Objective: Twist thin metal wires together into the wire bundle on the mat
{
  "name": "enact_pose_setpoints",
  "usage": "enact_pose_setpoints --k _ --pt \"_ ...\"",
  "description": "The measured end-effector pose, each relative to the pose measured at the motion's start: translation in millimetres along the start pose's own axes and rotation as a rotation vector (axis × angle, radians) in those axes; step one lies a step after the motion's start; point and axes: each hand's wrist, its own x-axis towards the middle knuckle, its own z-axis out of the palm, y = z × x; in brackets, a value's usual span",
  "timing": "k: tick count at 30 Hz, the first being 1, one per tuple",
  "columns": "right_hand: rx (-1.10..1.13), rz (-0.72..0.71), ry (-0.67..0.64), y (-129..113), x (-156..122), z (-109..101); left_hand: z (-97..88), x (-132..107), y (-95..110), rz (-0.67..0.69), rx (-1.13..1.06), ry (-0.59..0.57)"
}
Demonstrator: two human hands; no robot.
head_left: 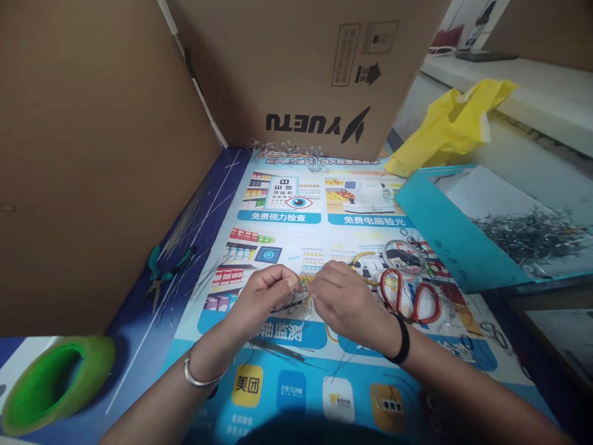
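Observation:
My left hand (pixel 264 293) and my right hand (pixel 345 296) meet over the middle of a printed poster (pixel 296 235) on the table. Both are closed in a pinch on a small bundle of thin wire (pixel 303 290) held between them. A silver bangle sits on my left wrist and a black band on my right. Thin dark wire pieces (pixel 278 349) lie on the poster just under my hands.
Red-handled scissors (pixel 410 296) lie right of my right hand. Teal pliers (pixel 164 269) and loose wires (pixel 194 213) lie left. A green tape roll (pixel 53 383) is near left. Cardboard boxes (pixel 306 68) stand behind and left. A teal tray (pixel 445 228) of wire scraps and a yellow bag (pixel 451 123) are right.

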Motion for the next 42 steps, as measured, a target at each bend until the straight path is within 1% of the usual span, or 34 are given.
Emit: enact_pose_setpoints --k 6,9,15,22,24,27,29,32,35,39,41,42 --pt "0.139 0.071 0.067 4 0 1 -3.9 -1 3 -0.087 0.043 -0.023" --pt "0.165 0.076 0.106 4 0 3 -3.9 -1 4 -0.099 0.039 -0.003" --pt "0.167 0.081 0.146 4 1 4 -3.6 -1 2 -0.067 0.016 0.051" --pt "0.191 0.08 0.177 1 3 4 -3.4 -1 7 0.015 0.114 0.069" --pt "0.168 0.081 0.18 0 3 4 -2.4 -1 9 0.003 0.131 0.059" --pt "0.085 0.06 0.165 -2 0 3 0.0 -1 10 -0.062 0.17 0.045" --pt "-0.008 0.026 0.157 -3 -2 4 2.0 -2 11 -0.062 0.244 0.06" --pt "-0.184 -0.082 0.17 -4 -5 3 4.9 -4 13 0.048 0.444 0.092" --pt "-0.322 -0.245 0.153 -6 -6 -2 7.2 -7 14 0.156 0.611 0.092" --pt "-0.4 -0.423 0.097 -8 -5 -11 8.5 -10 15 0.228 0.661 0.066" --pt "-0.379 -0.441 0.089 -8 -5 -13 8.0 -9 15 0.233 0.632 0.062" --pt "-0.348 -0.42 0.094 -8 -5 -12 7.3 -9 15 0.225 0.601 0.056"
